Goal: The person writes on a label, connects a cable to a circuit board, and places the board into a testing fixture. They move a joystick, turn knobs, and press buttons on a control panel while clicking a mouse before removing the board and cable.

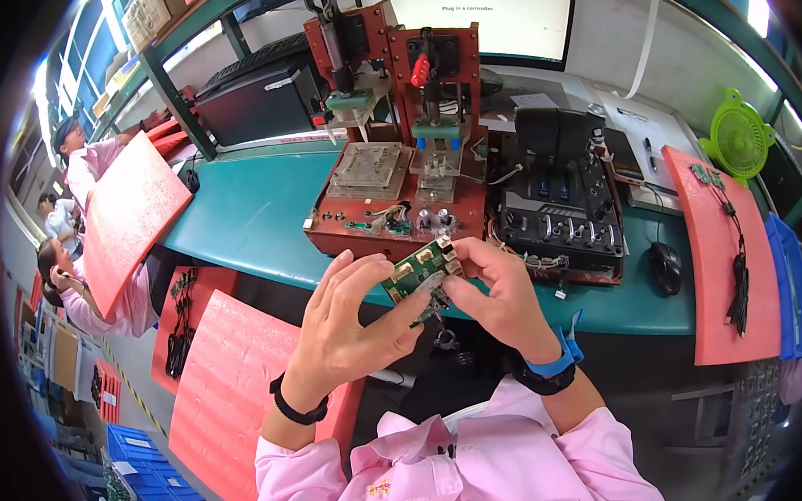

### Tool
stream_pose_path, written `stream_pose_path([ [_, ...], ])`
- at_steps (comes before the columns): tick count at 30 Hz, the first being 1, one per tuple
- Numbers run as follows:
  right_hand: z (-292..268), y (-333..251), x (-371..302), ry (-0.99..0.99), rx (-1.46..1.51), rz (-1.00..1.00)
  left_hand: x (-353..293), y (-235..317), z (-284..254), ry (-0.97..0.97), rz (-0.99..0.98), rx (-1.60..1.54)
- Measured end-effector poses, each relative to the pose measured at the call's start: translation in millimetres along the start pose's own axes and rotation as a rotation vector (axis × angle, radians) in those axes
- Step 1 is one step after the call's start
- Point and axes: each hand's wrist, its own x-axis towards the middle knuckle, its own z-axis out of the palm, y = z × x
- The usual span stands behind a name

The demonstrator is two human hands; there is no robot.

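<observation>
A green circuit board [409,274] with pale connectors is held up in front of my chest, tilted. My left hand [346,320] grips its left edge between thumb and fingers. At its right end, my right hand [495,287] pinches the board near a small connector, and a few thin parts hang below it. Just beyond the hands stands a red test fixture [364,218] with clear plates and upright clamps. One clamp has a red handle [421,70]. Right of it sits a black control box [556,212] with a row of levers.
A green-topped bench [238,204] spans the front. Pink foam sheets [237,383] lie at lower left; another foam sheet [728,263] carries a cable and small boards. A mouse [664,268], green fan [740,133] and monitor [516,22] stand around. People in pink work at left.
</observation>
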Motion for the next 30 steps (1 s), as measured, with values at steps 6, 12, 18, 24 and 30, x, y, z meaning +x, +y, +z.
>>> stream_pose_path([
  [6, 0, 11, -19, -0.03, 0.261, -0.207, 3, 8, -21, 0.064, 0.104, 0.116],
  [12, 3, 73, -45, -0.525, 0.554, 0.111, 56, 11, -95, 0.227, 0.112, 0.613],
  [18, 40, 43, -43, -0.629, 0.34, -0.025, 91, -28, -116, 0.392, 0.117, 0.554],
  [24, 74, 24, -53, -0.716, 0.483, -0.021, 112, -53, -154, 0.415, 0.104, 0.746],
  [30, -24, -22, -52, -0.275, -0.553, -0.063, 91, -88, -165, 0.443, -0.11, 0.774],
])
